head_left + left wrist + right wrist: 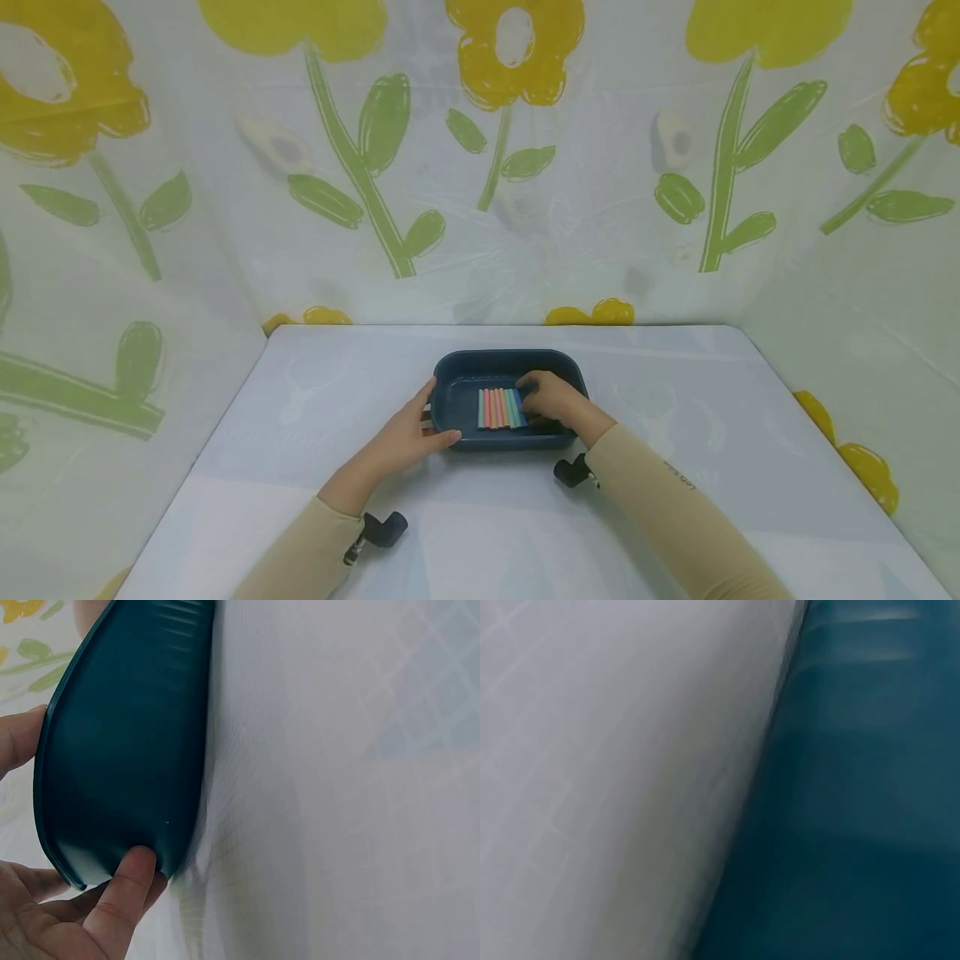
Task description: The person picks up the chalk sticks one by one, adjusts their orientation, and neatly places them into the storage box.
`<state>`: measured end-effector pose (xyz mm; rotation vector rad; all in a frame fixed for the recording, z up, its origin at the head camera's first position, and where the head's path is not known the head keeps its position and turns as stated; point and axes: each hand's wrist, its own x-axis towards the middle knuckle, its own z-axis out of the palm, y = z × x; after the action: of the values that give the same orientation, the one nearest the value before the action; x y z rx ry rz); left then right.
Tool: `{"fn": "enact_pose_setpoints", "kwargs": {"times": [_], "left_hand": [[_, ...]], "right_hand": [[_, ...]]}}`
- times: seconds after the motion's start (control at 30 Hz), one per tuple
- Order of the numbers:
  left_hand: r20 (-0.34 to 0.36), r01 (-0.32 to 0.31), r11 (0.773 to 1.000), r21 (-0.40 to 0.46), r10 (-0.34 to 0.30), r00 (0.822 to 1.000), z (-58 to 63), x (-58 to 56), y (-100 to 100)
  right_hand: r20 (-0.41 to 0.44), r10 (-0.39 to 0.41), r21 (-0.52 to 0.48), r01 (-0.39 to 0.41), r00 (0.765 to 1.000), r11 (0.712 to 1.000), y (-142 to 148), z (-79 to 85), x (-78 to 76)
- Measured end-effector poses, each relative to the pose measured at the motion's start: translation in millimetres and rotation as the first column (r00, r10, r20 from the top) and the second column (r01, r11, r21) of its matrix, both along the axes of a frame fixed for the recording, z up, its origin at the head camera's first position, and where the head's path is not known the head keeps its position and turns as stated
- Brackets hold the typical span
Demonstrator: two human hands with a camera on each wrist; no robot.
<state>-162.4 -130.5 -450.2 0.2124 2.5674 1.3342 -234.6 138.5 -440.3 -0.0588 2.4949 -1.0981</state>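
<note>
A dark blue-green rectangular tray stands on the table. Inside it several pastel chalk sticks lie side by side in a row, in pink, orange, green and blue. My left hand grips the tray's left end, thumb at the near rim; the left wrist view shows fingers around the tray wall. Reaching over the right side, my right hand has its fingers curled at the blue chalk stick at the row's right end. The right wrist view shows only the tray's outer wall, the hand out of sight.
A pale patterned cloth covers the table. Behind and beside it hangs a white curtain with yellow flowers. Black wrist devices sit below both forearms, near the table surface.
</note>
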Motion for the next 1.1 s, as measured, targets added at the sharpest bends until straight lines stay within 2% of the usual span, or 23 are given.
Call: {"fn": "enact_pose_setpoints", "kwargs": {"times": [0.53, 0.77, 1.1], "left_hand": [[0.001, -0.005, 1.0, 0.014, 0.005, 1.0, -2.2, -0.9, -0.9], [-0.015, 0.009, 1.0, -0.006, -0.009, 1.0, -4.0, -1.3, -0.6], [-0.011, 0.001, 1.0, -0.02, -0.001, 1.0, -1.1, -0.7, 0.5]], "right_hand": [[0.021, -0.015, -0.015, 0.015, 1.0, 1.0, -0.9, 2.2, 0.9], [0.041, -0.013, -0.073, 0.016, 0.999, 0.997, -0.1, 4.4, 3.6], [0.032, -0.008, -0.058, 0.01, 0.999, 0.998, -0.1, 7.2, 5.1]]}}
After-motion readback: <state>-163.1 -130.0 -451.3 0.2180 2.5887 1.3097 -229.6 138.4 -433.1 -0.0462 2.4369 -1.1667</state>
